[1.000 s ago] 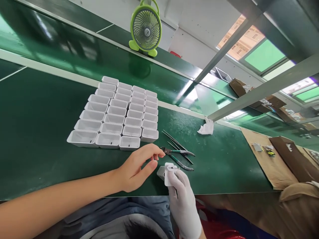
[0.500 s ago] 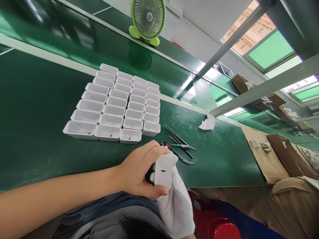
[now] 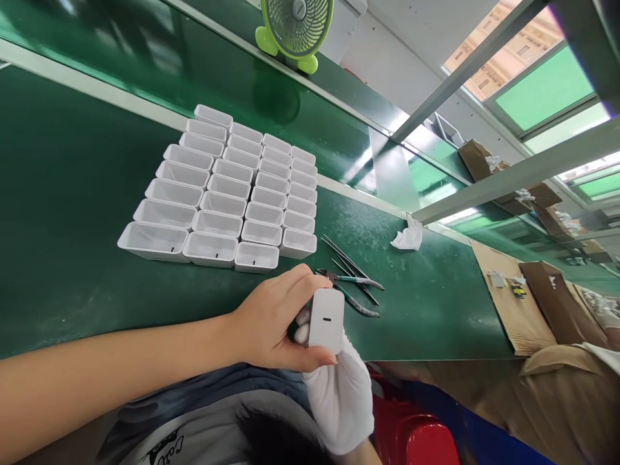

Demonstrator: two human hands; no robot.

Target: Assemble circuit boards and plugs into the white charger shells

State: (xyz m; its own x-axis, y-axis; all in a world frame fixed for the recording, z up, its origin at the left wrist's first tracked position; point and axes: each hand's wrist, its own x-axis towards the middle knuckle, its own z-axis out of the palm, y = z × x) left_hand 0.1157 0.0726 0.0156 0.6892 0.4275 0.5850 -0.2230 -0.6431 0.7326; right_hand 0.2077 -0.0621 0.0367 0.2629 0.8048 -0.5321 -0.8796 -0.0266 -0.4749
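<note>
My bare left hand (image 3: 271,320) is wrapped round a small white charger housing (image 3: 326,320) with a dark slot in its face, held just above the near edge of the green bench. My right hand (image 3: 339,394), in a white glove, sits under the housing with its fingertips on the same piece. Beyond the hands, several open white housing shells (image 3: 227,194) stand in tight rows on the mat. Green-handled cutting pliers (image 3: 351,294) and thin metal tweezers (image 3: 346,261) lie just right of my left fingers.
A crumpled white cloth (image 3: 408,237) lies by the bench's far rail. A green desk fan (image 3: 295,26) stands on the raised shelf. A cardboard sheet (image 3: 513,303) with small parts and brown boxes (image 3: 557,294) fill the right end. A slanted metal frame bar (image 3: 508,174) crosses overhead.
My left hand, open near the pliers a second ago, has closed on the white housing. Both hands now hold it face-up, lifted slightly. The view has tilted down a little.
</note>
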